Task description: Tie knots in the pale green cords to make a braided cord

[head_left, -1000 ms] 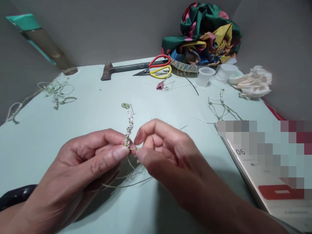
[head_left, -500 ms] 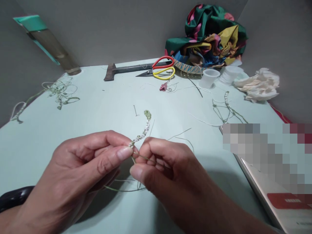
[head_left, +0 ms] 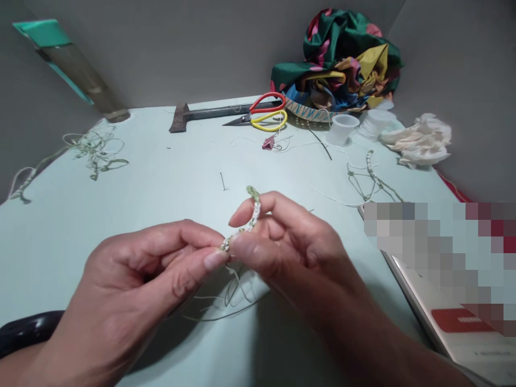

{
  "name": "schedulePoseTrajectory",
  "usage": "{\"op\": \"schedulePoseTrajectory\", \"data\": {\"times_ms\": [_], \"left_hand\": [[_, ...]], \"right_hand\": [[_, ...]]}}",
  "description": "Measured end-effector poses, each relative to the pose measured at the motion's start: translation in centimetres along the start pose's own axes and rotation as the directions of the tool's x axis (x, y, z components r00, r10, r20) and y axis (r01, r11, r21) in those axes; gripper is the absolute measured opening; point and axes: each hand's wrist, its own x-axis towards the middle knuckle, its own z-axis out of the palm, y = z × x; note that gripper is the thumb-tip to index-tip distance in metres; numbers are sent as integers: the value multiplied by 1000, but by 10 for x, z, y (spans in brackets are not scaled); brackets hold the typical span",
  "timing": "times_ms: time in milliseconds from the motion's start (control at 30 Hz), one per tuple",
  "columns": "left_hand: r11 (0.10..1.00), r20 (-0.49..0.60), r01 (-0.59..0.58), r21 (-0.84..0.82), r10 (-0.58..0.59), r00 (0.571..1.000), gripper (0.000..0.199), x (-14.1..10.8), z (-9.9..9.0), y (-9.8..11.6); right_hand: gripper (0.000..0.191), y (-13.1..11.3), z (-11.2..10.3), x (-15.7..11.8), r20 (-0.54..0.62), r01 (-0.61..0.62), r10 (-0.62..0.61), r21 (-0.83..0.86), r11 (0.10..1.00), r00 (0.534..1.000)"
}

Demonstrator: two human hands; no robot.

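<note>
A short green and white braided cord with a green loop at its tip is held between my two hands. My left hand pinches its lower end between thumb and index finger. Right beside it, the thumb of my right hand presses on the braid from the near side, while its index finger curls up behind. Loose thin threads in green and white hang below the fingers over the table. Fingertips hide part of the braid's lower end.
Scissors with red and yellow handles lie by a hammer-like tool. Cloth fills a basket at the back. Small plastic cups, crumpled tissue and a partly blurred device are at right. Tangled cords lie left.
My right hand has let go of the thin strand and moved up onto the braid. Its index finger has risen behind the cord. My left hand keeps its pinch, shifted slightly right.
</note>
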Motion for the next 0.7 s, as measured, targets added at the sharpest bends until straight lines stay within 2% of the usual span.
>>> {"op": "schedulePoseTrajectory", "data": {"times_ms": [133, 300, 433, 567, 700], "left_hand": [[997, 62, 46, -60, -42, 997, 33, -6, 0, -2], [976, 105, 129, -174, -111, 988, 20, -9, -4, -6], [982, 123, 101, -158, -82, 989, 20, -11, -6, -8], [989, 131, 101, -104, -87, 988, 28, -14, -5, -7], [998, 88, 53, -42, -50, 995, 25, -16, -5, -10]], "right_hand": [[13, -6, 0, 1, 8, 27, -28, 101, 994, 1000], [19, -13, 0, -3, -1, -12, 13, 128, 992, 1000], [15, -5, 3, -3, -49, 5, 2, 125, 992, 999], [13, 2, 6, 1, -76, 86, -73, 189, 978, 994], [15, -4, 5, 2, -45, -34, 39, 116, 993, 998]]}}
